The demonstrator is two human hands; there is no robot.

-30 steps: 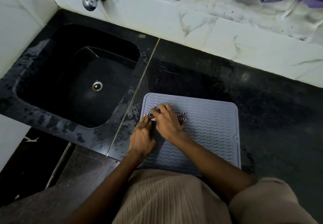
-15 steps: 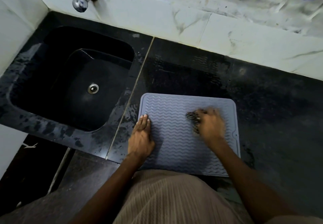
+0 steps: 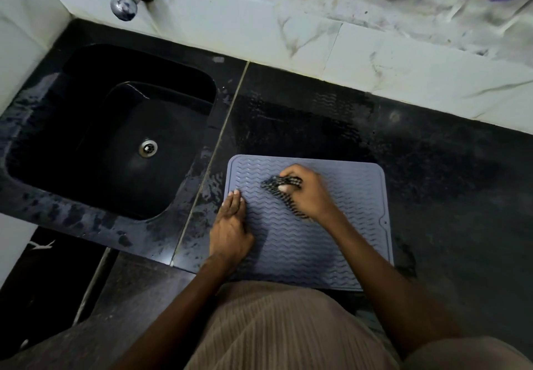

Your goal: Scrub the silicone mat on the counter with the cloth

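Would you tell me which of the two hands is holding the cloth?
The right hand grips the checked cloth mid-mat; the left hand lies flat and empty on the mat's left edge.

Left hand [image 3: 230, 231] flat; right hand [image 3: 310, 193] fisted, blurred.

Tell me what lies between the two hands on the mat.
Only bare mat: head view shows nothing between left hand and right hand gripping the cloth.

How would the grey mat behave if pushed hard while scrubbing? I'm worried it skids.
The mat probably slides easily: the counter looks wet, and the left hand lies flat on its edge. It looks thin, so likely floppy if lifted.
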